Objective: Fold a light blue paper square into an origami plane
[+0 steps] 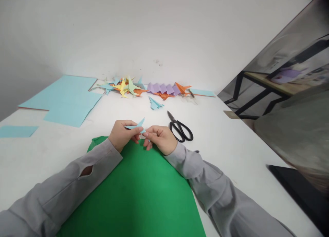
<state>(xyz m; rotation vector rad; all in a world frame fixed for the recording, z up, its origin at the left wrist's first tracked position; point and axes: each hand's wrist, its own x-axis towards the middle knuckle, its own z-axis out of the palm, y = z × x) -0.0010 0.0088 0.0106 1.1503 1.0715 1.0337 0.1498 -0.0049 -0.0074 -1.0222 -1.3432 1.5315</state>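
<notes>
Between my hands is a small folded light-blue paper piece [135, 126] with pointed ends. My left hand [123, 133] pinches its middle between thumb and fingers. The fingertips of my right hand [160, 138] are closed on its lower right end. Both hands are just above the far edge of a green sheet [133, 189]. Black-handled scissors [180, 129] lie on the white table [226, 151], right of my right hand, their tips pointing away. Beyond my hands rests another folded light-blue paper piece [155, 103].
Folded paper figures [128, 87] in several colours and a purple pleated strip [163, 89] lie along the wall. Large light-blue sheets [69, 96] are at the back left, a smaller one [18, 131] at the left edge. A dark flat object [295, 189] sits at the right edge.
</notes>
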